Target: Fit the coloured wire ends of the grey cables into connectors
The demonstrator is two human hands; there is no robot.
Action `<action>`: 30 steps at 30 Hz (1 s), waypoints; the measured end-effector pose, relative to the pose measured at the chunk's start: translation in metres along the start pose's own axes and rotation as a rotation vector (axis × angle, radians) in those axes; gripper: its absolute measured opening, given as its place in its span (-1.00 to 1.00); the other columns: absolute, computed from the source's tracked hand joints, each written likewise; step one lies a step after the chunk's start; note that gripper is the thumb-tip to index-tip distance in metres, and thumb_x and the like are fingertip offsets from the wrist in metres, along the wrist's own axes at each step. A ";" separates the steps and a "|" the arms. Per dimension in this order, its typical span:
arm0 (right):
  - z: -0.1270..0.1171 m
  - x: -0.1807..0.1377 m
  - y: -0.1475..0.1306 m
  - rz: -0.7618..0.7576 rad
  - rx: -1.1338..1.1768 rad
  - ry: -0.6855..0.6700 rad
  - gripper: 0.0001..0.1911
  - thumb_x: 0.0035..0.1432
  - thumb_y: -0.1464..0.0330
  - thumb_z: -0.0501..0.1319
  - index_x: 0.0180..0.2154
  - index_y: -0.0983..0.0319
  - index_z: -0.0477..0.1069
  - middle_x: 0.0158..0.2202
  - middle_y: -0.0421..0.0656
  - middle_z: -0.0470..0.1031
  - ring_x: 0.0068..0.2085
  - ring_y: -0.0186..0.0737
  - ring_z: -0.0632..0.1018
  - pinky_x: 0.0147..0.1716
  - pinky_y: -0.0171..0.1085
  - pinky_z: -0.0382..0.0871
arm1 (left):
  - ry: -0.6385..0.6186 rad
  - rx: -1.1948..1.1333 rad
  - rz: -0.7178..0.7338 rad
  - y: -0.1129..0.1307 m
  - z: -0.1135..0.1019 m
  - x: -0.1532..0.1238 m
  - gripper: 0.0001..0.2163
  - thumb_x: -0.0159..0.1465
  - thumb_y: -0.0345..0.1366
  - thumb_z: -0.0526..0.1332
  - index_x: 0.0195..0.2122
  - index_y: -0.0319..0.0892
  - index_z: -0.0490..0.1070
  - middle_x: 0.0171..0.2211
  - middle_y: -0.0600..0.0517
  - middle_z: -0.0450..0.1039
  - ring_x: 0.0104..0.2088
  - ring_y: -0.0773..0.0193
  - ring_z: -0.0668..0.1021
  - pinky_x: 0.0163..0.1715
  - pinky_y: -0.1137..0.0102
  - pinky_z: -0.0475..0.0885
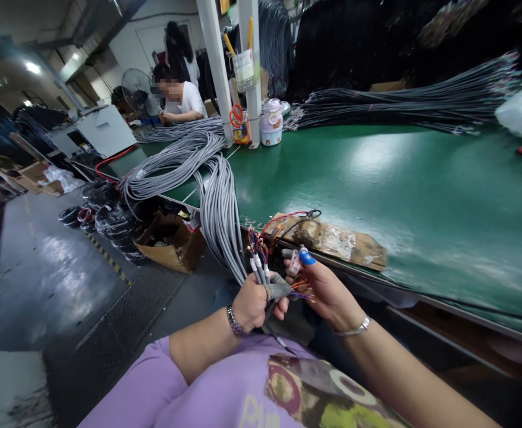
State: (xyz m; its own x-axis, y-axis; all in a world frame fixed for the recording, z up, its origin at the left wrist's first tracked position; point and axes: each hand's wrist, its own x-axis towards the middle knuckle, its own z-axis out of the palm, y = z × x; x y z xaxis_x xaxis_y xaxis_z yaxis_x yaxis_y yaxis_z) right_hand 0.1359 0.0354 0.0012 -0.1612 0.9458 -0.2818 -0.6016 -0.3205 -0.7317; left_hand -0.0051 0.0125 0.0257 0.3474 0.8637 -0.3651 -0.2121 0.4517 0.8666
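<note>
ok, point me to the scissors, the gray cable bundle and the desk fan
scissors (236, 114), head view, on the orange handles.
gray cable bundle (219, 208), head view, mid-length where it hangs off the table edge.
desk fan (137, 90), head view, centre of the round grille.

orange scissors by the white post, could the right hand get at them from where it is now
Probably not. The right hand is busy with wire ends at the near edge, and the orange scissors hang far across the green table.

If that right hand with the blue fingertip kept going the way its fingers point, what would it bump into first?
Probably the taped brown block at the green table's edge. The right hand points up and away over it; depth is hard to judge.
</note>
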 end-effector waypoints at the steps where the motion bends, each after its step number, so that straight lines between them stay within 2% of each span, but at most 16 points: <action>1: 0.000 0.000 0.001 -0.014 -0.037 0.002 -0.58 -0.09 -0.01 0.35 -0.40 0.22 0.47 -0.50 -0.16 0.50 -0.50 -0.24 0.45 -0.49 -0.26 0.33 | -0.004 -0.004 -0.006 0.001 0.000 0.001 -0.61 -0.18 -0.04 0.40 -0.60 -0.23 0.29 -0.75 0.08 0.32 -0.80 0.44 0.30 -0.80 0.52 0.15; 5: -0.001 0.001 0.003 -0.064 -0.086 0.023 -0.49 -0.08 -0.10 0.29 -0.45 0.24 0.47 -0.53 -0.15 0.48 -0.53 -0.24 0.44 -0.51 -0.26 0.31 | -0.025 -0.013 -0.023 0.003 0.001 0.008 -0.61 -0.19 -0.05 0.40 -0.60 -0.23 0.29 -0.75 0.09 0.32 -0.80 0.44 0.30 -0.80 0.52 0.14; 8: 0.002 0.002 0.000 -0.037 -0.022 0.026 -0.51 -0.13 -0.07 0.35 -0.44 0.25 0.50 -0.54 -0.17 0.49 -0.55 -0.28 0.44 -0.52 -0.28 0.31 | -0.034 -0.023 -0.033 0.003 0.001 0.014 -0.64 -0.19 -0.08 0.40 -0.60 -0.23 0.30 -0.76 0.08 0.32 -0.80 0.43 0.30 -0.81 0.52 0.14; 12: 0.004 0.004 -0.003 0.011 0.046 0.004 -0.58 -0.09 -0.01 0.36 -0.48 0.24 0.50 -0.54 -0.17 0.50 -0.53 -0.26 0.47 -0.49 -0.26 0.34 | -0.034 -0.029 -0.051 0.002 0.001 0.018 -0.68 -0.17 -0.12 0.37 -0.60 -0.23 0.30 -0.76 0.08 0.32 -0.81 0.43 0.29 -0.82 0.52 0.13; 18: 0.004 0.003 -0.002 0.058 0.102 0.056 -0.60 -0.08 0.03 0.37 -0.44 0.25 0.50 -0.50 -0.15 0.54 -0.54 -0.24 0.48 -0.51 -0.25 0.35 | -0.053 0.009 -0.054 -0.001 0.002 0.022 -0.68 -0.17 -0.12 0.37 -0.60 -0.23 0.30 -0.77 0.08 0.31 -0.81 0.41 0.30 -0.82 0.52 0.16; 25: -0.003 0.002 -0.003 0.079 0.166 -0.094 -0.53 -0.04 -0.07 0.29 -0.38 0.21 0.48 -0.48 -0.19 0.51 -0.52 -0.30 0.47 -0.52 -0.31 0.38 | -0.022 -0.001 -0.038 -0.002 -0.001 0.004 -0.64 -0.18 -0.09 0.39 -0.61 -0.24 0.29 -0.76 0.08 0.32 -0.81 0.44 0.30 -0.82 0.54 0.16; 30: -0.002 -0.003 -0.004 0.017 0.116 -0.085 -0.67 -0.11 0.12 0.42 -0.40 0.22 0.52 -0.50 -0.22 0.49 -0.52 -0.37 0.42 -0.52 -0.38 0.34 | 0.077 -0.061 0.089 -0.008 0.002 -0.010 -0.67 -0.11 -0.12 0.38 -0.60 -0.23 0.29 -0.74 0.08 0.35 -0.79 0.43 0.32 -0.79 0.54 0.21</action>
State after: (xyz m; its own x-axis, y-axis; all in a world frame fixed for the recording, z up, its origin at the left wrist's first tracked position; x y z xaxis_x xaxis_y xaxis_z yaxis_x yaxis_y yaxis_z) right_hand 0.1406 0.0338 0.0039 -0.2351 0.9427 -0.2367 -0.6836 -0.3335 -0.6492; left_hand -0.0047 -0.0002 0.0230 0.2542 0.9147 -0.3143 -0.2950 0.3828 0.8755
